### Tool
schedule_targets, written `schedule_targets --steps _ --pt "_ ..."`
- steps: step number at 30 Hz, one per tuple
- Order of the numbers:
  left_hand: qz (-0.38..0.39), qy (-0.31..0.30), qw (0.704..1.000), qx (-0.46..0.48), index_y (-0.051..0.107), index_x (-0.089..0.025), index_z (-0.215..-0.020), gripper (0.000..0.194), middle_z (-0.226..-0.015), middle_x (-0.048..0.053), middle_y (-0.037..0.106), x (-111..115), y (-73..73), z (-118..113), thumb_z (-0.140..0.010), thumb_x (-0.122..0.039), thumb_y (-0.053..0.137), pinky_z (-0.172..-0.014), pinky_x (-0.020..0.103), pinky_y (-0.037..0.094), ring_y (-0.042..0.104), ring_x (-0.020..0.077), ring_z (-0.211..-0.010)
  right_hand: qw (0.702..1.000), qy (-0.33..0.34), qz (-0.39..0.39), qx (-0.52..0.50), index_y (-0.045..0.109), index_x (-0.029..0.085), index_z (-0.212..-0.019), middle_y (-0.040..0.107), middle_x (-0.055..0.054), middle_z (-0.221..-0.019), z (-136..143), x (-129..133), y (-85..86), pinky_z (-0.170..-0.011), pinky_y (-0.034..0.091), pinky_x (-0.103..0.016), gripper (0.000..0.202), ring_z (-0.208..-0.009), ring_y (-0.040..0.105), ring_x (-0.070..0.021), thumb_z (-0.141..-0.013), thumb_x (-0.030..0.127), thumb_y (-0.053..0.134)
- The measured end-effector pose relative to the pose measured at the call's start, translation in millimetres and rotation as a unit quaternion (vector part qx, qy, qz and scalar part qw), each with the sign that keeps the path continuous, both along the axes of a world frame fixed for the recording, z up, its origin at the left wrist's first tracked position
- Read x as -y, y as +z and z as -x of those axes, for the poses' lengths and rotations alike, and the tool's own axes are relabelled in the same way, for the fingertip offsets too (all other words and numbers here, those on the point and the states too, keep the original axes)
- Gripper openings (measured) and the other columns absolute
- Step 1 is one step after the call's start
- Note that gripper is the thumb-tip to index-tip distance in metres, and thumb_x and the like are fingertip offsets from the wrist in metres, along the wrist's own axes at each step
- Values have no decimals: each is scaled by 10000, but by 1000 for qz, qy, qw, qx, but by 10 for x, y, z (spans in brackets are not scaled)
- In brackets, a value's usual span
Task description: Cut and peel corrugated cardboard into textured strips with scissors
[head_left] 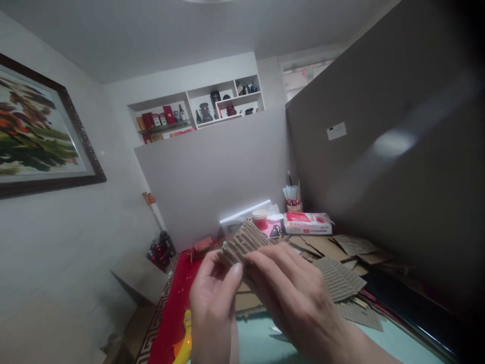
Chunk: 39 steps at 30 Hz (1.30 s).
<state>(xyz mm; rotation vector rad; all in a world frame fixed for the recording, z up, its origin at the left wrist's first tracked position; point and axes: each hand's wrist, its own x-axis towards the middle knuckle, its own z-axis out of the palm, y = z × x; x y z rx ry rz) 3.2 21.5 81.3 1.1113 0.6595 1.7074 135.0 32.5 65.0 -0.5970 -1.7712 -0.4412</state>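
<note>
A small piece of ridged corrugated cardboard (245, 239) is held up in front of me, tilted, with its ridges showing. My left hand (214, 298) grips its left lower side, thumb in front and fingers behind. From the right, my right hand (297, 285) closes on its lower right edge; its fingertips are partly hidden. Below and left of my hands lies a yellow tool (185, 339) with an orange part and a small lit light, apparently a glue gun. More ridged cardboard (337, 278) lies on the table to the right of my right hand.
The table has a red cloth (178, 288) at left and a pale green mat (257, 336) in front. Behind stand a lidded tub (259, 219), a wipes pack (307, 223) and a pen holder (294, 205). A grey panel (379, 151) rises at right.
</note>
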Motion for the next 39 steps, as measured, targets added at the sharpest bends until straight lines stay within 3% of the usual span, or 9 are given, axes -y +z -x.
schedule_targets --steps 9,14,20,28,33,39 --pt "-29 14 999 28 793 -226 -909 117 -900 29 778 -14 -73 -88 -799 -212 831 -856 237 578 705 169 -885 1000 -10 -8 -8 674 70 -1145 710 -156 -962 -44 19 20 -715 485 -389 185 -831 575 -244 -981 12 609" --pt "-32 21 999 26 783 -245 -862 119 -831 2 773 -6 -97 -118 -768 -233 855 -794 191 553 688 145 -800 1000 -22 -17 -9 668 88 -1056 694 -141 -911 -38 20 44 -713 422 -394 154 -796 532 -238 -979 -2 568" --pt "-48 30 998 14 752 -266 -807 99 -771 -21 762 -13 -119 -125 -784 -190 810 -759 169 525 666 129 -742 1000 0 19 -23 585 144 -818 612 -79 -787 -31 0 61 -672 415 -344 234 -734 502 -194 -1009 25 521" --pt "-39 26 999 13 757 -238 -807 93 -834 12 793 -17 -120 -121 -762 -195 827 -761 194 541 677 144 -763 989 95 96 -55 582 153 -883 611 -70 -843 -95 5 92 -656 451 -287 152 -767 551 -178 -979 49 525" --pt "4 20 999 25 759 -210 -814 139 -796 15 786 22 -73 -120 -727 -196 866 -762 165 541 682 120 -750 997 59 16 -48 567 165 -793 568 -33 -748 -51 -15 49 -631 396 -294 249 -684 471 -152 -996 27 525" --pt "25 18 999 38 765 -189 -812 177 -786 27 778 45 -6 -75 -702 -212 903 -760 156 557 687 118 -758 999 44 -11 -22 569 164 -786 570 -28 -737 -23 -22 66 -627 380 -309 263 -678 460 -154 -994 16 509"
